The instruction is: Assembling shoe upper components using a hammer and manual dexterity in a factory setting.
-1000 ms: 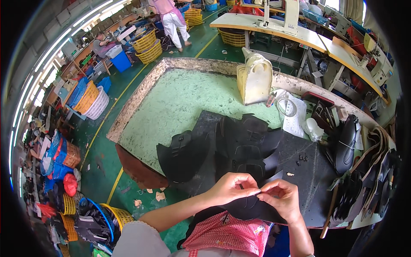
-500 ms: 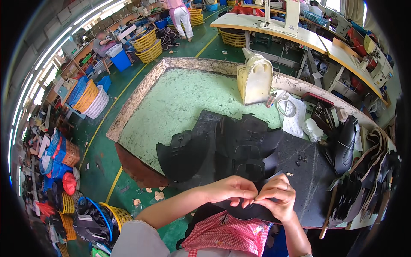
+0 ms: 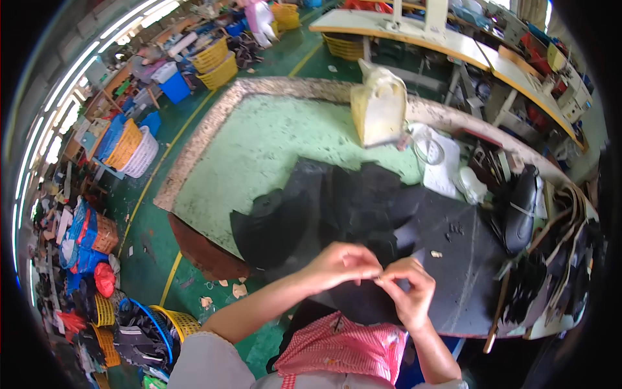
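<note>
My left hand (image 3: 343, 267) and my right hand (image 3: 411, 290) meet over the near edge of the worktable, fingertips pinched together. Something tiny seems to be caught between them, too small and blurred to name. Just under the hands lies dark material, partly hidden by them. Several black cut pieces with notched outlines (image 3: 275, 220) overlap on the table beyond my fingers. They rest partly on a black mat (image 3: 447, 285). On that mat, to the right, are a cluster of small black bits (image 3: 455, 229) and a pale scrap (image 3: 437, 254).
The green tabletop (image 3: 278, 139) has a worn raised rim. A cut-open cream plastic jug (image 3: 382, 110) stands at the back, with a tape-like ring (image 3: 429, 150) on paper beside it. Right: a tied black bundle (image 3: 521, 211) and stacked black pieces (image 3: 551, 272). A sewing table (image 3: 414, 39) stands beyond.
Both hands have moved slightly up and to the left in the picture, still pinched together. The whole view has shifted a little and is more blurred. The pieces on the table look unmoved.
</note>
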Tool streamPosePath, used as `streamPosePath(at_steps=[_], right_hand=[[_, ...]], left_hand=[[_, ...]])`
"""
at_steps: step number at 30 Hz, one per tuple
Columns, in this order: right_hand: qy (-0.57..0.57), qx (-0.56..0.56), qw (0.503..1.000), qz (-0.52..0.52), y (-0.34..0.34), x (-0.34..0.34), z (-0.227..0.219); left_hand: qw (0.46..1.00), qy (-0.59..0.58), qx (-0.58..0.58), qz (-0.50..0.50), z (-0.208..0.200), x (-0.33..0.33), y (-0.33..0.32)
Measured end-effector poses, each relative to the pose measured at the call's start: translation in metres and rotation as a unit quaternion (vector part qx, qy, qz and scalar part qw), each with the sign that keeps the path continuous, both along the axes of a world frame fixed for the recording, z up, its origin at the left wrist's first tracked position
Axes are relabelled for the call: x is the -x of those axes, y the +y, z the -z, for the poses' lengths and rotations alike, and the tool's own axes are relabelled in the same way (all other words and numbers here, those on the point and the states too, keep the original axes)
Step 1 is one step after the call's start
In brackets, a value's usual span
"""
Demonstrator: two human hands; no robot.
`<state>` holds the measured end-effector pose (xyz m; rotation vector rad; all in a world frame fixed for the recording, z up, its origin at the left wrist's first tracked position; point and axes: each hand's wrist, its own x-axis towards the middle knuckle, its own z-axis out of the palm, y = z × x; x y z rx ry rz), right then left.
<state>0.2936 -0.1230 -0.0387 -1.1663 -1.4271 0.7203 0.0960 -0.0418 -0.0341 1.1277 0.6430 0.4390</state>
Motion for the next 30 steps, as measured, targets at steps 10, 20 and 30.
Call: streamPosePath(at_steps=[10,20,30], right_hand=[[0.249,0.200,0.946,-0.051,-0.008,-0.003,0.038],[0.295,0.116,0.946,-0.060,-0.016,-0.009,0.004],[0.156,0.045,0.986,-0.021,-0.014,-0.011,-0.025]], left_hand=[[0.733,0.378,-0.558,-0.092,0.004,-0.006,0.009],[0.988,-0.005,-0.069,-0.137,-0.013,-0.006,-0.017],[0.989,-0.024,-0.055,-0.133,-0.038,-0.008,-0.029]])
